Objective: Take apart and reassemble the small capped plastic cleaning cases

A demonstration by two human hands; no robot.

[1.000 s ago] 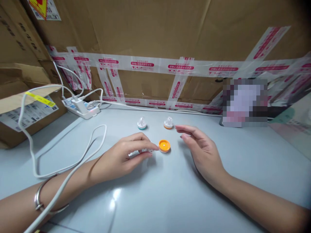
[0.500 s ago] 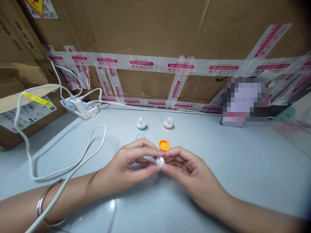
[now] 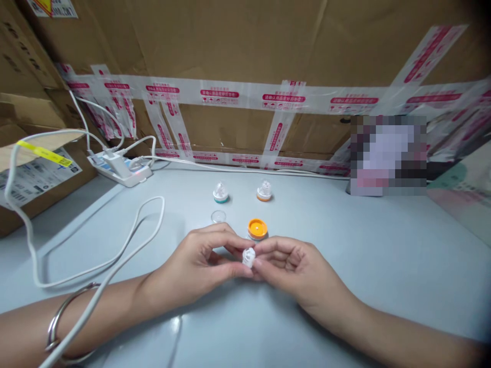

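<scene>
A small white slotted piece (image 3: 249,257) is pinched between the fingertips of both hands. My left hand (image 3: 210,255) grips its left side with thumb and fingers, and my right hand (image 3: 295,263) holds it from the right. Just beyond the fingers sits an orange round cap (image 3: 257,229) on the table. A clear ring-like disc (image 3: 218,216) lies behind my left hand. Farther back stand two clear-domed pieces, one with a teal base (image 3: 220,193) and one with an orange base (image 3: 264,190).
White cables loop over the left of the table (image 3: 383,255) from a power strip (image 3: 132,176); one crosses my left forearm. A large taped cardboard box (image 3: 230,46) spans the back. An open carton (image 3: 46,179) stands left, a pixelated object (image 3: 387,156) back right.
The white piece has turned slightly between my fingers and shifted a little left. More of the orange cap and clear disc shows, and the whole view has shifted slightly.
</scene>
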